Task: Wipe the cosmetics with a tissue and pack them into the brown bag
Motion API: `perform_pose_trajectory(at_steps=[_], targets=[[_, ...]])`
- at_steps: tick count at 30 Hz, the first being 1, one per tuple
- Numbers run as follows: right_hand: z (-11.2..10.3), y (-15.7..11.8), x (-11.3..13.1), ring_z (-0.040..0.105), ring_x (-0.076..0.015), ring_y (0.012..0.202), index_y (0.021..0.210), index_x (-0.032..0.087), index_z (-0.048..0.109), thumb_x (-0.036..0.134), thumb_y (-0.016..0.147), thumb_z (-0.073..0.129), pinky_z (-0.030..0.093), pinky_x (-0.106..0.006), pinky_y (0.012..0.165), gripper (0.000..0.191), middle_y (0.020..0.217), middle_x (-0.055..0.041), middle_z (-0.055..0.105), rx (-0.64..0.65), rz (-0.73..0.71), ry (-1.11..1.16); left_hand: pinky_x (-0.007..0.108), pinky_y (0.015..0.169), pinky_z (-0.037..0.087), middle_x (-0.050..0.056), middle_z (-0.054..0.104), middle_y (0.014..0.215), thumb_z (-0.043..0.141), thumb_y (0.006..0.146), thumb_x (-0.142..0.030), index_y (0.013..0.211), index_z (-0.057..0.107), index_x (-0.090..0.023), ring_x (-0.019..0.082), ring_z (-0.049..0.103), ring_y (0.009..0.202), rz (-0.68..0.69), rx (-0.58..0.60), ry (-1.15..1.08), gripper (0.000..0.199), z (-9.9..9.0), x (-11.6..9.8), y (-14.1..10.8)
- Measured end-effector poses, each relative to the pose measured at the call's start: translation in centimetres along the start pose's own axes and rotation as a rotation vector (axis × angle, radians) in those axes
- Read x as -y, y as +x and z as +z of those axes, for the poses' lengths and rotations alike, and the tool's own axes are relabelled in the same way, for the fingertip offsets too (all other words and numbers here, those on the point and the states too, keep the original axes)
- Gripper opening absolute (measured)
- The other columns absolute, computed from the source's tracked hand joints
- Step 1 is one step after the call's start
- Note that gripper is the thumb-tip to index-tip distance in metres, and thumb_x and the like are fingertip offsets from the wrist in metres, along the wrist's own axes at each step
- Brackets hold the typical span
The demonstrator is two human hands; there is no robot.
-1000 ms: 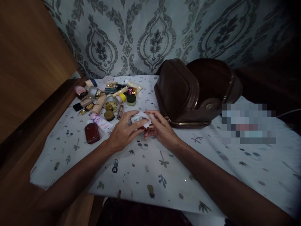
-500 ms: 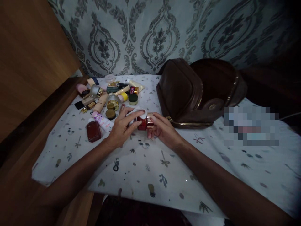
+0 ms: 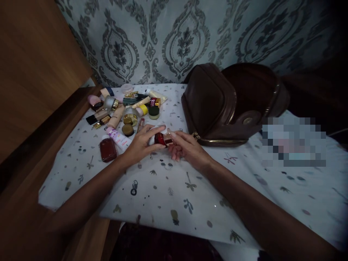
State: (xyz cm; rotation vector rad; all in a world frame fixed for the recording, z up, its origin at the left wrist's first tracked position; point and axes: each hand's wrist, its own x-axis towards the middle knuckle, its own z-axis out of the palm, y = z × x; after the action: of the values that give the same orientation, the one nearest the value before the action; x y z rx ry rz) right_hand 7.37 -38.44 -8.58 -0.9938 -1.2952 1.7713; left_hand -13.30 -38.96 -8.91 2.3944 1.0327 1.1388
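Between my hands is a small red cosmetic jar (image 3: 160, 138) with a shiny rose-gold lid (image 3: 168, 137), tilted on its side. My left hand (image 3: 144, 142) presses a white wipe (image 3: 163, 128) around the jar's red body, thumb in front and fingers behind. The fingers of my right hand (image 3: 186, 145) pinch the lid end. Just left of my left hand lie a white and purple squeeze tube (image 3: 118, 138) and a bottle of dark red-brown liquid (image 3: 108, 149). A slim pink tube (image 3: 140, 125) stands out behind my left fingers.
Several cosmetics, including a green-lidded jar (image 3: 154, 112), a yellow-lidded jar (image 3: 143, 110) and a gold-lidded jar (image 3: 130, 117), cluster at the back left. A large brown leather bag (image 3: 209, 105) sits at the back right. A patterned white cloth (image 3: 168, 195) covers the table; a blurred patch lies far right.
The jar has turned and tipped slightly between my hands and shifted a little left. My left fingers have closed further around the wipe. The surrounding cosmetics stay in place.
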Motion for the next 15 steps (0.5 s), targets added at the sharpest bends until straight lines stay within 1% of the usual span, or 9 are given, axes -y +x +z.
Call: perform_pose_trajectory(at_steps=[3, 5, 6, 8, 10, 12, 15], targets=[[-0.06, 0.1, -0.4, 0.058, -0.0129, 0.05, 0.092, 0.016, 0.064, 0.065, 0.08, 0.065, 0.043, -0.024, 0.043, 0.05, 0.061, 0.0007, 0.06, -0.048, -0.095, -0.123, 0.043, 0.098, 0.048, 0.009, 0.063, 0.117, 0.068, 0.087, -0.047, 0.138, 0.056, -0.027, 0.023, 0.061, 0.109, -0.005, 0.013, -0.058, 0.057, 0.04, 0.58, 0.08], [-0.2, 0.13, -0.66, 0.06, -0.0144, 0.058, 0.094, 0.015, 0.068, 0.064, 0.082, 0.063, 0.048, -0.026, 0.049, 0.051, 0.069, -0.0024, 0.063, -0.087, -0.174, -0.203, 0.042, 0.097, 0.049, 0.009, 0.064, 0.117, 0.069, 0.086, -0.046, 0.138, 0.056, -0.026, 0.022, 0.061, 0.109, -0.005, 0.02, -0.074, 0.057, 0.07, 0.78, 0.11], [-0.3, 0.14, -0.75, 0.06, -0.0144, 0.061, 0.099, 0.015, 0.068, 0.064, 0.082, 0.063, 0.05, -0.027, 0.052, 0.052, 0.078, -0.0043, 0.065, -0.11, -0.213, -0.231, 0.042, 0.097, 0.049, 0.01, 0.065, 0.117, 0.069, 0.086, -0.046, 0.138, 0.056, -0.026, 0.022, 0.061, 0.11, -0.006, 0.021, -0.076, 0.057, 0.08, 0.84, 0.12], [-0.5, 0.13, -0.88, 0.06, -0.0131, 0.063, 0.117, 0.018, 0.066, 0.06, 0.082, 0.065, 0.053, -0.028, 0.054, 0.054, 0.1, -0.0071, 0.066, -0.128, -0.279, -0.264, 0.042, 0.097, 0.05, 0.01, 0.066, 0.119, 0.07, 0.085, -0.046, 0.138, 0.057, -0.027, 0.022, 0.062, 0.11, -0.001, 0.019, -0.077, 0.057, 0.06, 0.9, 0.17], [-0.68, 0.15, -0.94, 0.059, -0.0113, 0.064, 0.132, 0.023, 0.058, 0.054, 0.082, 0.068, 0.053, -0.028, 0.055, 0.06, 0.112, -0.0069, 0.063, -0.094, -0.316, -0.276, 0.041, 0.097, 0.05, 0.011, 0.067, 0.121, 0.071, 0.085, -0.045, 0.136, 0.058, -0.025, 0.022, 0.063, 0.111, 0.013, 0.005, -0.073, 0.057, 0.03, 0.96, 0.22], [-0.8, 0.22, -0.98, 0.06, -0.0113, 0.067, 0.137, 0.027, 0.054, 0.049, 0.082, 0.07, 0.054, -0.028, 0.057, 0.062, 0.113, -0.0056, 0.062, -0.037, -0.316, -0.265, 0.039, 0.096, 0.051, 0.012, 0.069, 0.119, 0.072, 0.084, -0.044, 0.132, 0.061, -0.021, 0.022, 0.065, 0.109, 0.029, -0.032, -0.058, 0.054, 0.03, 1.02, 0.28], [-0.85, 0.38, -1.07, 0.06, -0.0115, 0.066, 0.135, 0.027, 0.054, 0.05, 0.081, 0.072, 0.052, -0.027, 0.054, 0.062, 0.108, -0.0047, 0.063, -0.026, -0.29, -0.222, 0.036, 0.091, 0.053, 0.011, 0.071, 0.112, 0.071, 0.085, -0.044, 0.121, 0.067, -0.019, 0.02, 0.067, 0.103, 0.04, -0.123, 0.005, 0.045, 0.11, 0.96, 0.31]])
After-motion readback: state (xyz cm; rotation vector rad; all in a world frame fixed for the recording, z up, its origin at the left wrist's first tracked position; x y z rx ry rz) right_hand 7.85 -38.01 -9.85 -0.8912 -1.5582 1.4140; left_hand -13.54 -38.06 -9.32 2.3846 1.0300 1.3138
